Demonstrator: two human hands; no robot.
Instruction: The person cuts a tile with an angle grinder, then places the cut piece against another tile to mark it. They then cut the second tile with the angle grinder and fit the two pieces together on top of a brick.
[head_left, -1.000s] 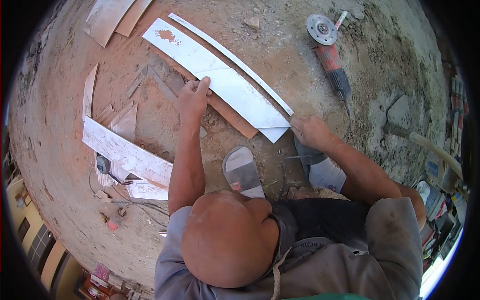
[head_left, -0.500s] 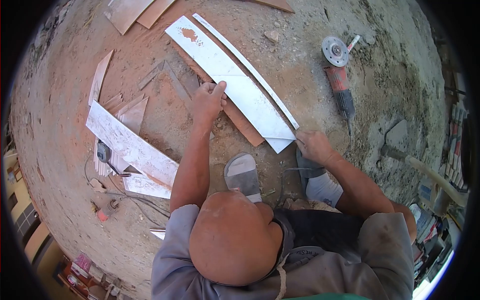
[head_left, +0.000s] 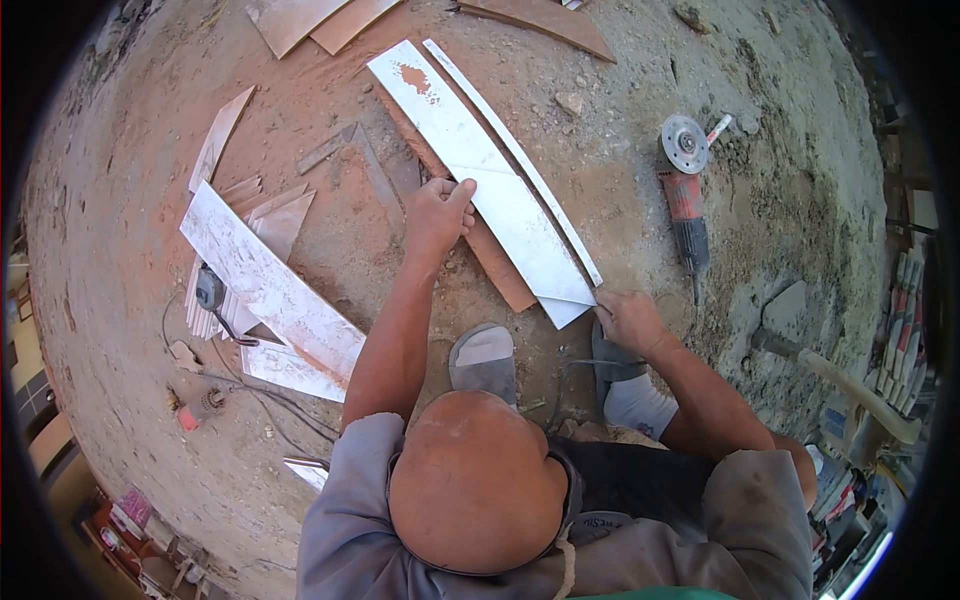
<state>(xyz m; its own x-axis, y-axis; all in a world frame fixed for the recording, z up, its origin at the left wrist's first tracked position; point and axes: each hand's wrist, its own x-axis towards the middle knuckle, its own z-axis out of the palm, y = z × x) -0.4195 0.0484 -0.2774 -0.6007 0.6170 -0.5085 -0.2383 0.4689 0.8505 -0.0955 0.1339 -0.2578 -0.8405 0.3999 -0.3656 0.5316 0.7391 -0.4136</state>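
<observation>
A long white tile piece (head_left: 500,195) with a worn brown patch near its top lies diagonally over a reddish board (head_left: 495,262). My left hand (head_left: 438,218) is closed at the tile's left edge, the thumb on its surface. At the lower right corner, my right hand (head_left: 630,320) pinches the tile's tip. Fine lines cross the tile near its middle and lower end. Along its right side lies a narrow white strip (head_left: 520,160), with a thin dark gap between them.
An angle grinder (head_left: 684,195) lies at right, with a hammer (head_left: 840,385) beyond. A metal square (head_left: 368,165), a marbled tile (head_left: 265,280) over stacked offcuts, a tape measure (head_left: 209,288) and cables are at left. A sandalled foot (head_left: 484,362) is below; more boards (head_left: 545,25) lie at top.
The whole view has shifted, so the tile, strip and grinder appear slightly farther right and lower. Both hands keep their places on the tile.
</observation>
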